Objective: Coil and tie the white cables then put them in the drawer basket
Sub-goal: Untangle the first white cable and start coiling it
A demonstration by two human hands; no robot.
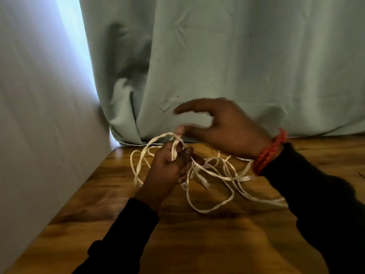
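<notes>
Loops of the white cables (209, 175) are gripped in the left hand (167, 167); the right hand (221, 127), blurred, seemingly pinches a strand, which should be wound evenly.

Down on the wooden floor (227, 244) I'm seeing warm brown boards with dark grain streaks, running from the bottom of my view up to the curtain line. Spread across the middle lie the white cables (212, 176), flat ribbon leads in a loose tangle, several loops overlapping, with clear plugs (205, 182) showing at a few ends. One long loop sags toward me on the boards, another strand trails off right. Part of the tangle lifts off the floor at its upper left. The pale green curtain (246, 66) drops to the floor at the back, its hem (128, 142) bunched on the boards. A white panel (39, 125) meets the floor along the left edge.
</notes>
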